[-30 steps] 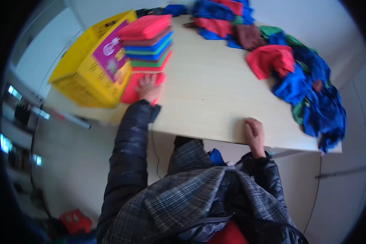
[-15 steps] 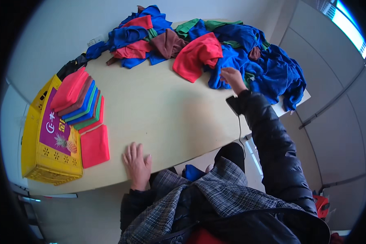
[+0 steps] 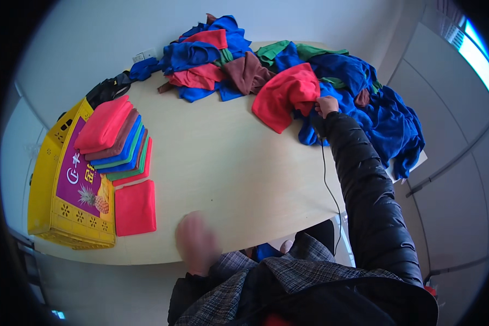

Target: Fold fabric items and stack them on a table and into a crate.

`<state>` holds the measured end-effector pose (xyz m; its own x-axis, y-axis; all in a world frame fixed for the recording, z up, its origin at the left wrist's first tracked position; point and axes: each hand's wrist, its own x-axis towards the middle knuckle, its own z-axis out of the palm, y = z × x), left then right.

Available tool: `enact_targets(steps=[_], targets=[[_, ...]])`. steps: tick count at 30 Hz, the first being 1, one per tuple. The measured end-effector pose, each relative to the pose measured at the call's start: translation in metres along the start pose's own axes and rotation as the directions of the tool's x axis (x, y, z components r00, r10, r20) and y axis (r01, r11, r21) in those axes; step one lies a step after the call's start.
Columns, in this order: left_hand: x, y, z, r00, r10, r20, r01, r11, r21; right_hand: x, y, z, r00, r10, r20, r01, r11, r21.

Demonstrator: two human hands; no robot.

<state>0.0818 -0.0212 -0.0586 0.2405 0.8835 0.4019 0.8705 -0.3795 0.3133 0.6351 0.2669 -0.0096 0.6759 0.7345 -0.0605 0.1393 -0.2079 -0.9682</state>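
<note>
The person's right hand (image 3: 327, 105) is clamped on the right edge of a rumpled red cloth (image 3: 288, 93), which lies at the front of a multicoloured cloth heap (image 3: 394, 120) on the desk (image 3: 228, 179); the left hand (image 3: 197, 239) is blurred near the front edge, so whether its fingers are apart or together cannot be told; a folded red cloth (image 3: 136, 209) lies farther left, just beside a folded stack (image 3: 104, 127) and a yellow crate (image 3: 44, 198).
</note>
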Motion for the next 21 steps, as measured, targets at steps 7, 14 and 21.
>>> enact_targets(steps=[7, 14, 21], targets=[[-0.008, -0.004, 0.001, 1.000, -0.021, -0.007, 0.021, 1.000, 0.000, -0.100, -0.049, 0.064, 0.733, -0.676, 0.074, 0.675, 0.737, 0.044], [-0.015, -0.008, 0.003, 1.000, 0.010, -0.026, -0.012, 0.994, -0.105, -0.344, -0.013, 0.078, 0.281, -0.724, 0.631, 0.840, 0.503, 0.204], [0.004, -0.023, 0.013, 0.976, -0.137, -0.171, 0.034, 0.866, -0.498, -0.487, 0.050, 0.036, 0.063, -0.429, 0.901, 0.675, 0.683, 0.278]])
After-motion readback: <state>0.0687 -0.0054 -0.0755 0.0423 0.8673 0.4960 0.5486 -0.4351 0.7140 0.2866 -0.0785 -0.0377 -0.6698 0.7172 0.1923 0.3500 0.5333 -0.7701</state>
